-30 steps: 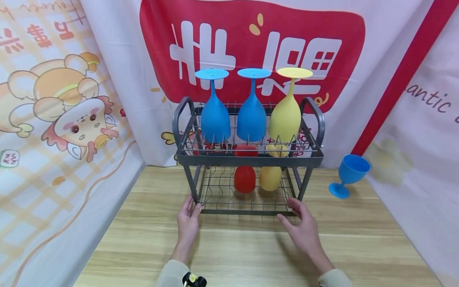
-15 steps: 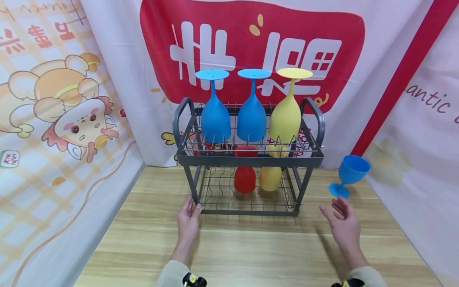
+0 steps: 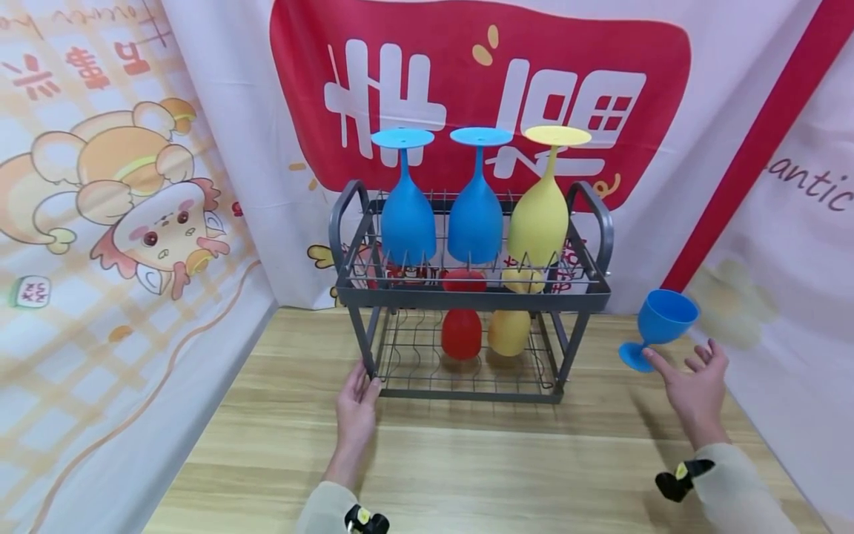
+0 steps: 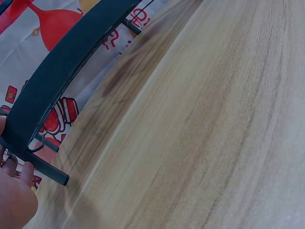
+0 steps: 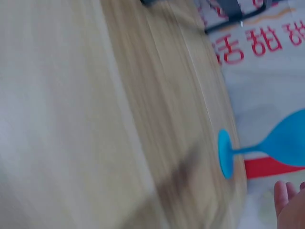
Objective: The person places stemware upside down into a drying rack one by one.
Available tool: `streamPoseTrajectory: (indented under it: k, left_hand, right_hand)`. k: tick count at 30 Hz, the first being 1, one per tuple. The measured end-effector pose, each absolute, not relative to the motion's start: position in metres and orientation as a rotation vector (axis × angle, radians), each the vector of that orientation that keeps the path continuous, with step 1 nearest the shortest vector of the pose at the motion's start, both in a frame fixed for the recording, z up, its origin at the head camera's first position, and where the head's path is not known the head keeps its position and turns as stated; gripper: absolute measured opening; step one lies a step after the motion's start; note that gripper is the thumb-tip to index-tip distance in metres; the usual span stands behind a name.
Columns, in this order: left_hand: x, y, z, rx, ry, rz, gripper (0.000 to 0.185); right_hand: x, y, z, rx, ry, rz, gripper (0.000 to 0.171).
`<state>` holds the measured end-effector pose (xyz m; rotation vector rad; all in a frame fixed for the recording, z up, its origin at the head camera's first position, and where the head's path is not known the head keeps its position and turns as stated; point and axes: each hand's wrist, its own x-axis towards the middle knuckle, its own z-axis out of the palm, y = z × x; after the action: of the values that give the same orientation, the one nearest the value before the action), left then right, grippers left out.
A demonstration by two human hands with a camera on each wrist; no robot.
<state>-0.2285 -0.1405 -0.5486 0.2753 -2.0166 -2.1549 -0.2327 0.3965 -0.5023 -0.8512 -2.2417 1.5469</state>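
A dark grey two-tier wire rack [image 3: 467,300] stands on the wooden table [image 3: 467,460]. Two blue goblets [image 3: 407,215] and a yellow goblet [image 3: 539,215] sit upside down on its upper tier. A red goblet [image 3: 460,332] and another yellow goblet [image 3: 508,330] are on the lower tier. My left hand [image 3: 356,404] rests on the rack's front left leg [image 4: 47,172]. An upright blue goblet [image 3: 657,326] stands on the table to the right of the rack. My right hand [image 3: 694,374] is spread open just below it, one fingertip at its foot [image 5: 225,153].
Printed cloth backdrops [image 3: 133,222] wall in the table on the left, back and right. The right backdrop [image 3: 787,259] hangs close behind the upright blue goblet. Bare wooden table lies in front of the rack.
My right hand left the rack's front right corner and moved right and away, reaching the foot of the upright blue goblet. My left hand stayed at the rack's leg.
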Motion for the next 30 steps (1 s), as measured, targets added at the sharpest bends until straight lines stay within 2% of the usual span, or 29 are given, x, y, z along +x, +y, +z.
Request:
streamPoseTrajectory:
  k: [22, 30]
  left_hand:
    - [-0.228, -0.141, -0.550, 0.274, -2.039, -2.144, 0.062]
    - [-0.229, -0.143, -0.551, 0.282, -2.043, -2.140, 0.062]
  right_hand:
    - [-0.266, 0.430, -0.482, -0.859, -2.393, 1.595, 0.131]
    - [-0.278, 0.428, -0.477, -0.865, -2.398, 1.569, 0.127]
